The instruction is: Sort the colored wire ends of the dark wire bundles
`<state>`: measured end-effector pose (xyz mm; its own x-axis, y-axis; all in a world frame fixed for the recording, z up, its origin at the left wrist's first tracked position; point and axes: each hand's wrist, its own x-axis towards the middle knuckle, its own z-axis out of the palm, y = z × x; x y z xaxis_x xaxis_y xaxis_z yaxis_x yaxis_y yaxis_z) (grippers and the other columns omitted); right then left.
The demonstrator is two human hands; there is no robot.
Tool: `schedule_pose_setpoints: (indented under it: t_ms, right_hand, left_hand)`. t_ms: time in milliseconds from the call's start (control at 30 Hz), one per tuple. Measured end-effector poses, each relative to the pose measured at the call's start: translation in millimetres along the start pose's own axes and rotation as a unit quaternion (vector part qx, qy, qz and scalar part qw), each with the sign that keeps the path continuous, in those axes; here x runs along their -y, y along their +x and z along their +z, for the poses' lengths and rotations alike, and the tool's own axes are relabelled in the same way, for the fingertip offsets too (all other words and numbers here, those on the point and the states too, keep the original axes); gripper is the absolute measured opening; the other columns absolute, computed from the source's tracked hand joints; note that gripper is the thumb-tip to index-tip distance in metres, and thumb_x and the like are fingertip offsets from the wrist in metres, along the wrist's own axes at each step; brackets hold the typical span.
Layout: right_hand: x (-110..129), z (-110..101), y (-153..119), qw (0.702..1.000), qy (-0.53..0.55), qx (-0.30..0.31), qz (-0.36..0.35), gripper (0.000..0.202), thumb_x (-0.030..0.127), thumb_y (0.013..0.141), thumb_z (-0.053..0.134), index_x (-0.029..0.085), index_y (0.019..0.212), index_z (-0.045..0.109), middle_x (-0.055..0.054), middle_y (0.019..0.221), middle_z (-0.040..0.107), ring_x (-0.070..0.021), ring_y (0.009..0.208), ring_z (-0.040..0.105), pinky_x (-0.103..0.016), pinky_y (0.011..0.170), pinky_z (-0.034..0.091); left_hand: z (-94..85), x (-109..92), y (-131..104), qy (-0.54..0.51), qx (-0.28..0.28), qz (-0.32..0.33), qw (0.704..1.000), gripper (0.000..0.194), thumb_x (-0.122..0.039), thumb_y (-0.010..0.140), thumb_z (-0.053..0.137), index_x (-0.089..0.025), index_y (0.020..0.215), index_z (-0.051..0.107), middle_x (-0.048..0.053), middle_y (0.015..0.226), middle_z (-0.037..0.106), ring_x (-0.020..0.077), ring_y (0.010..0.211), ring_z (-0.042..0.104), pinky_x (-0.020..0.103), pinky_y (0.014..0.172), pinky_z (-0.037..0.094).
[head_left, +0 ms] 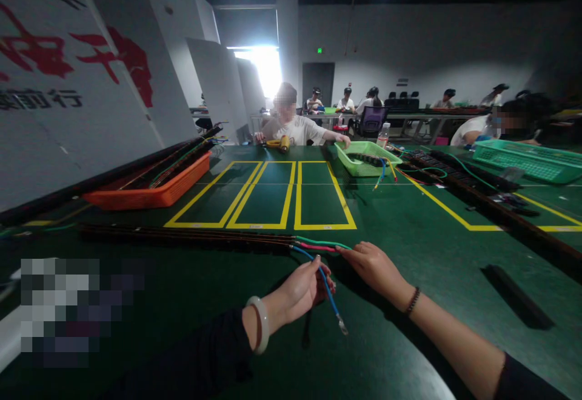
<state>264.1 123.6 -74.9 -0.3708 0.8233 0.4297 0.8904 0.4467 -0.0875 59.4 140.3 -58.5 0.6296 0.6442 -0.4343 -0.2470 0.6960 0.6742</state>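
Note:
A long dark cable chain (191,237) lies across the green table, its right end toward my hands. Blue, red and green wires come out of that end. My left hand (304,290) pinches the blue wire (331,303), whose bare metal lug (342,326) hangs free below my fingers. My right hand (375,266) is closed at the far ends of the red wire (318,246) and the green wire (321,242). Its fingertips touch the red one; whether the green one is gripped too is partly hidden.
An orange basket (182,185) with long wired strips stands at left. A green basket (364,168) holds a coiled chain, with a co-worker's hand (343,140) at its rim. Another green basket (541,166) and dark chains (495,206) lie right. A black bar (517,297) rests near my right arm.

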Motion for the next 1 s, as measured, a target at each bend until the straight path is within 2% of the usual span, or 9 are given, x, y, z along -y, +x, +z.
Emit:
schedule_pose_setpoints:
  t_ms: [100, 200, 333, 433, 500, 667, 733, 833, 1000]
  right_hand:
    - [4.2, -4.6, -1.4, 0.999, 0.013, -0.034, -0.020, 0.028, 0.024, 0.093, 0.043, 0.019, 0.111, 0.064, -0.009, 0.084, 0.061, -0.0175, 0.077, 0.053, -0.031, 0.070, 0.043]
    - [14.5, -14.5, -6.5, 0.993, 0.057, -0.061, -0.084, 0.030, 0.024, 0.091, 0.044, 0.021, 0.117, 0.059, -0.010, 0.094, 0.061, -0.0184, 0.084, 0.054, -0.034, 0.074, 0.044]
    - [38.7, -28.8, -17.5, 0.971, 0.179, 0.018, -0.155, 0.033, 0.024, 0.091, 0.038, 0.020, 0.120, 0.055, -0.007, 0.083, 0.061, -0.0167, 0.076, 0.054, -0.033, 0.072, 0.043]
    - [57.8, -33.4, -21.5, 0.949, 0.298, 0.094, -0.050, 0.031, 0.034, 0.090, 0.043, 0.022, 0.117, 0.053, -0.003, 0.076, 0.060, -0.0145, 0.067, 0.055, -0.028, 0.064, 0.043]
    - [66.0, -32.9, -21.4, 0.917, 0.372, 0.138, 0.040, 0.035, 0.037, 0.086, 0.052, 0.022, 0.117, 0.051, 0.001, 0.071, 0.059, -0.0122, 0.060, 0.054, -0.023, 0.056, 0.042]
    - [65.8, -29.6, -19.7, 0.816, 0.522, 0.194, 0.157, 0.055, 0.029, 0.082, 0.055, 0.026, 0.132, 0.035, 0.002, 0.075, 0.058, -0.0102, 0.054, 0.054, -0.020, 0.048, 0.042]
    - [61.9, -31.2, -19.0, 0.797, 0.537, 0.203, 0.187, 0.060, 0.024, 0.079, 0.054, 0.026, 0.135, 0.032, 0.002, 0.076, 0.057, -0.0106, 0.054, 0.055, -0.021, 0.047, 0.043]
    - [58.2, -37.5, -16.3, 0.815, 0.491, 0.213, 0.223, 0.062, 0.017, 0.075, 0.050, 0.022, 0.135, 0.038, 0.000, 0.075, 0.059, -0.0110, 0.054, 0.055, -0.021, 0.047, 0.043]
    - [54.8, -50.3, -10.8, 0.906, 0.328, 0.186, 0.191, 0.047, 0.016, 0.079, 0.044, 0.017, 0.125, 0.055, -0.003, 0.077, 0.066, -0.0127, 0.061, 0.057, -0.023, 0.056, 0.044]
  left_hand:
    - [-1.3, 1.6, 0.8, 0.000, 0.007, 0.003, 1.000, 0.027, -0.035, 0.093, 0.035, -0.015, 0.079, 0.046, 0.001, 0.064, 0.054, 0.0116, 0.061, 0.055, 0.024, 0.066, 0.041]
    - [-4.2, 2.5, 2.9, -0.007, 0.018, 0.005, 1.000, 0.027, -0.035, 0.093, 0.035, -0.015, 0.079, 0.047, 0.002, 0.066, 0.055, 0.0122, 0.061, 0.055, 0.025, 0.065, 0.041]
    - [-10.7, 4.4, 7.9, -0.003, 0.035, -0.008, 0.999, 0.029, -0.037, 0.093, 0.034, -0.015, 0.080, 0.048, 0.002, 0.065, 0.054, 0.0118, 0.057, 0.053, 0.024, 0.060, 0.039]
    - [-14.6, 6.3, 11.5, 0.005, 0.050, -0.007, 0.999, 0.031, -0.038, 0.093, 0.033, -0.015, 0.079, 0.048, 0.002, 0.064, 0.054, 0.0118, 0.056, 0.053, 0.023, 0.057, 0.038]
    - [-15.5, 7.4, 12.9, 0.004, 0.060, 0.007, 0.998, 0.032, -0.037, 0.093, 0.034, -0.014, 0.077, 0.049, 0.002, 0.063, 0.053, 0.0121, 0.057, 0.053, 0.024, 0.059, 0.040]
    - [-12.1, 7.4, 12.1, -0.025, 0.067, 0.027, 0.997, 0.025, -0.034, 0.092, 0.040, -0.014, 0.080, 0.050, 0.004, 0.071, 0.058, 0.0144, 0.067, 0.058, 0.030, 0.071, 0.044]
    - [-10.1, 6.4, 10.9, -0.028, 0.070, 0.023, 0.997, 0.026, -0.034, 0.092, 0.038, -0.014, 0.082, 0.051, 0.007, 0.075, 0.060, 0.0163, 0.070, 0.060, 0.032, 0.073, 0.044]
    - [-7.5, 4.8, 9.5, -0.037, 0.065, 0.021, 0.997, 0.029, -0.035, 0.093, 0.037, -0.013, 0.083, 0.052, 0.009, 0.077, 0.061, 0.0179, 0.074, 0.061, 0.035, 0.077, 0.044]
    - [-4.9, 3.9, 8.2, -0.039, 0.077, 0.017, 0.996, 0.040, -0.040, 0.094, 0.032, -0.008, 0.088, 0.056, 0.014, 0.084, 0.064, 0.0207, 0.082, 0.063, 0.040, 0.087, 0.042]
